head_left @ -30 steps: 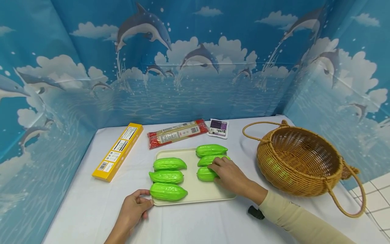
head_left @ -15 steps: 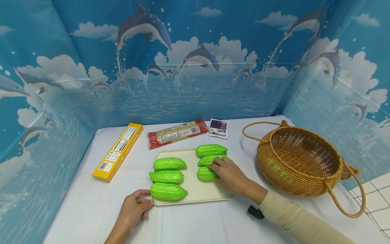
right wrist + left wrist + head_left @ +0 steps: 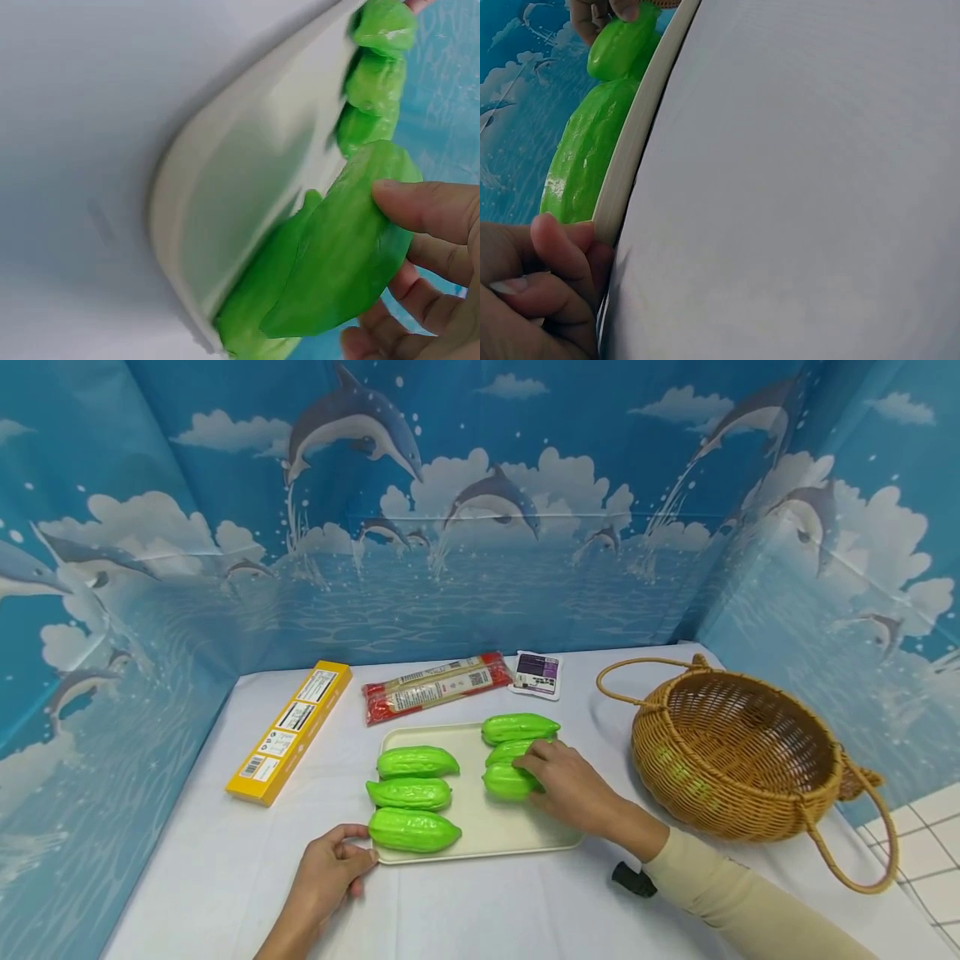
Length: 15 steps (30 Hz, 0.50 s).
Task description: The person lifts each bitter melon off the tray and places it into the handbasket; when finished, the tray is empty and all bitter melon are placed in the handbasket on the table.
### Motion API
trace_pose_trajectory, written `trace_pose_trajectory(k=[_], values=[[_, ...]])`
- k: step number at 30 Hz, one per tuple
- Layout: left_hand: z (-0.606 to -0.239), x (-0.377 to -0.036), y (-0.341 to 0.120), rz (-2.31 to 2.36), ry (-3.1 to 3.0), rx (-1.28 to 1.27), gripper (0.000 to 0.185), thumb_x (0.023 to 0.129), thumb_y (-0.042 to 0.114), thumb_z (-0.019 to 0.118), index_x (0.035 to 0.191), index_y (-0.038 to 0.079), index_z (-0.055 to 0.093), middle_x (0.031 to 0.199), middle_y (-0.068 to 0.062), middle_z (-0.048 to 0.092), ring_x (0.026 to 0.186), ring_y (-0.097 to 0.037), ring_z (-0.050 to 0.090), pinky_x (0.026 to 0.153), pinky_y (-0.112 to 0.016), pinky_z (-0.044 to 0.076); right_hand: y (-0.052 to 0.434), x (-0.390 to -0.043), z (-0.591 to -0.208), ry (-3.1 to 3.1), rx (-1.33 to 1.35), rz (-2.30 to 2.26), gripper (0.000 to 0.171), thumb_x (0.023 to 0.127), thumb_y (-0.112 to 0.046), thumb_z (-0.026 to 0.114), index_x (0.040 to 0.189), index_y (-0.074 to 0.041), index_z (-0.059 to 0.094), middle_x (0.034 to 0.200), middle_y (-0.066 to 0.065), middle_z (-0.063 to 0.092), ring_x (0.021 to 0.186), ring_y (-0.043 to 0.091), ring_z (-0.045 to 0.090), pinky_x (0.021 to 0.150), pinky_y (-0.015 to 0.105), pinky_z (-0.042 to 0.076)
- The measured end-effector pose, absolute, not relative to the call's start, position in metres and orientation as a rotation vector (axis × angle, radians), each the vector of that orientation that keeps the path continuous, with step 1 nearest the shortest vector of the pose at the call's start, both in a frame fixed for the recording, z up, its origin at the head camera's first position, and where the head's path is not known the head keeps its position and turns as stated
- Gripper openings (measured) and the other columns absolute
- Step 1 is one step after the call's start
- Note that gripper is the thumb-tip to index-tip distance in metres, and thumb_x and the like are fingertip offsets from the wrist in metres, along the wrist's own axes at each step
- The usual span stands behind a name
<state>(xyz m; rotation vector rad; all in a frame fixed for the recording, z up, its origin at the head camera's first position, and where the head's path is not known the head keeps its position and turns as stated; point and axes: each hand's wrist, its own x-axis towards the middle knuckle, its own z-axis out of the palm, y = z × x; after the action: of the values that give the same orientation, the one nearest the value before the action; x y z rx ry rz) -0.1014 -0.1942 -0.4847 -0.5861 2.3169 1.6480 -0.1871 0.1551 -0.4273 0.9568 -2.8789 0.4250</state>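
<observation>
On the cream tray point(image 3: 487, 828) lie ridged, bright green bitter melons in two groups: a column of three at the left, such as the front one point(image 3: 414, 830), and others at the right. My right hand point(image 3: 567, 787) grips the right column's front bitter melon point(image 3: 345, 240), thumb on one side and fingers on the other. In the right wrist view it is raised above the tray, overlapping a second bitter melon point(image 3: 259, 315). My left hand point(image 3: 324, 870) pinches the tray's front left corner, thumb and fingers at the rim point(image 3: 634, 142).
A wicker basket point(image 3: 731, 777) with looped handles stands at the right. Behind the tray lie a red-ended noodle packet point(image 3: 438, 687) and a small purple-and-white sachet point(image 3: 537, 675). A yellow box point(image 3: 291, 732) is at the left. A black object point(image 3: 633, 880) lies by the right sleeve.
My right hand has lifted the front right bitter melon slightly, and it now covers more of the melon behind it. The left hand stays at the tray corner.
</observation>
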Motion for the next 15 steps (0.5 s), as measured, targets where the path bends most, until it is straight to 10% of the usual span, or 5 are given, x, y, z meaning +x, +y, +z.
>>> trace_pose_trajectory(k=[15], values=[[-0.486, -0.101, -0.194, 1.665, 2.317, -0.571, 0.037, 0.088, 0.006, 0.075, 0.123, 0.003, 0.064, 0.077, -0.007, 0.065, 0.05, -0.014, 0.052, 0.044, -0.025, 0.037, 0.16, -0.179, -0.391, -3.025, 0.866, 0.748, 0.061, 0.083, -0.019, 0.083, 0.139, -0.007, 0.061, 0.132, 0.012, 0.06, 0.117, 0.028, 0.058, 0.094, 0.046, 0.052]])
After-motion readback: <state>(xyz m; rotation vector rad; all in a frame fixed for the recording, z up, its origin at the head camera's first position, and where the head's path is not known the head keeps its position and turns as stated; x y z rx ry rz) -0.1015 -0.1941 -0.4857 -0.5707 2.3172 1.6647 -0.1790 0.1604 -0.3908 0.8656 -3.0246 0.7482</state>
